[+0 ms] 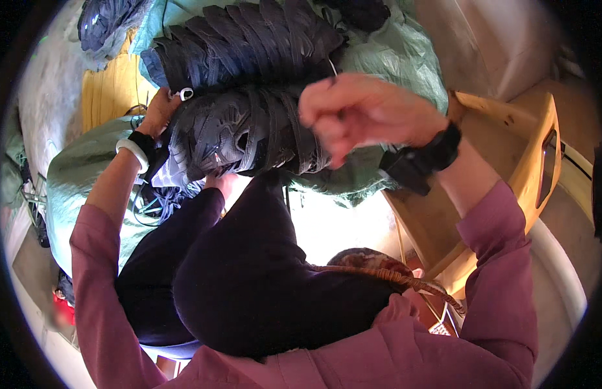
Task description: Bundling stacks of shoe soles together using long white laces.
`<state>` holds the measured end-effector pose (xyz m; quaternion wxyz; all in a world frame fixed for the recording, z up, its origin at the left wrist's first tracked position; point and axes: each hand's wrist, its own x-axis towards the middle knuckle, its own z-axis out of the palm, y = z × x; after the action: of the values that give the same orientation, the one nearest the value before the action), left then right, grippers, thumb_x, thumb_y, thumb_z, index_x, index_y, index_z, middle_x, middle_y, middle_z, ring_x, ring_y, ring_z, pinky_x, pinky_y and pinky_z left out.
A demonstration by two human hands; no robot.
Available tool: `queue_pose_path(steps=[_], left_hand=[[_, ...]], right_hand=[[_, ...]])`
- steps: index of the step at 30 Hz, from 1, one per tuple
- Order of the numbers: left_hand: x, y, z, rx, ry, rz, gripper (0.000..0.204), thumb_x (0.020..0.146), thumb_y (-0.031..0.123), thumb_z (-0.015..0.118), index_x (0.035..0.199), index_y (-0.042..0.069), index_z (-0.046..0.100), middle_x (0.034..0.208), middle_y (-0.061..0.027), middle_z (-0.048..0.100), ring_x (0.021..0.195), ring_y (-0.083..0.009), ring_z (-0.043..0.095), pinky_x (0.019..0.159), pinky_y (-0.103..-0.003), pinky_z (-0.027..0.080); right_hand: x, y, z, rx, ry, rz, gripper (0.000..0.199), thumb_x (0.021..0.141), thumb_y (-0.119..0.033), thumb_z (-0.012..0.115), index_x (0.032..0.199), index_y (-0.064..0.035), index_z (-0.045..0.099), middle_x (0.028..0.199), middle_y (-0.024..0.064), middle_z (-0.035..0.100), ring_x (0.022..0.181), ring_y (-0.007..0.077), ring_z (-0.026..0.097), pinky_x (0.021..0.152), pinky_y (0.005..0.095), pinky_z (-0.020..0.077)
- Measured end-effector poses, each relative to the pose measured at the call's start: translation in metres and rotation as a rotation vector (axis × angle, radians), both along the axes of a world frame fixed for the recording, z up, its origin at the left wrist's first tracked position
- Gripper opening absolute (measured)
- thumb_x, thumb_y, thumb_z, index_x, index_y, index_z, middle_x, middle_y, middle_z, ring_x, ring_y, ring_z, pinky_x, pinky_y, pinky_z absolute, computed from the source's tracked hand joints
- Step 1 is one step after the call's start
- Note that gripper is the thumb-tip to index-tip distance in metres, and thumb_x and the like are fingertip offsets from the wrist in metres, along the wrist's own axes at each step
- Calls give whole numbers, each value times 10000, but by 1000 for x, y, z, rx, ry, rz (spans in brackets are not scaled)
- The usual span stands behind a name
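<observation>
Two rows of dark, overlapping shoe uppers lie in front of me, a far row (249,42) and a near row (229,133). At the left end of the near row, my left hand (157,115) grips its edge, with some fingers hidden behind the material. A small white loop (185,94) shows by its fingertips. Over the right end of the rows hangs my right hand (369,111), its fingers curled together and blurred by motion. Whatever it holds, if anything, cannot be made out. A thin white tip shows just above it.
Green woven sacking (398,61) lies under and around the uppers. Dark cords (168,204) are tangled near my legs. To the right stands a wooden box (502,123). A yellow surface (113,91) is at the far left. A brown braided cord (391,275) crosses my lap.
</observation>
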<state>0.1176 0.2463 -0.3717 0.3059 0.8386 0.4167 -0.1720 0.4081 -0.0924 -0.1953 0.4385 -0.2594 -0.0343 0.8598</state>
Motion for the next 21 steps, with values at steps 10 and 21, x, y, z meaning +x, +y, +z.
queue_pose_path(steps=[10, 21], left_hand=[[-5, -3, -1, -136, -103, 98, 447, 863, 297, 593, 1089, -84, 533, 983, -246, 643, 930, -294, 634, 826, -369, 469], [-8, -6, 3, -144, -139, 102, 554, 833, 364, 628, 1132, -92, 527, 983, -229, 640, 905, -260, 621, 814, -346, 469]], right_hand=[[70, -10, 55, 52, -755, 167, 280, 923, -237, 560, 811, 19, 551, 576, 70, 589, 357, 66, 501, 383, 197, 458], [85, -10, 40, -184, -1140, 106, 256, 937, -289, 588, 913, -34, 594, 611, -1, 540, 405, 39, 478, 431, 193, 409]])
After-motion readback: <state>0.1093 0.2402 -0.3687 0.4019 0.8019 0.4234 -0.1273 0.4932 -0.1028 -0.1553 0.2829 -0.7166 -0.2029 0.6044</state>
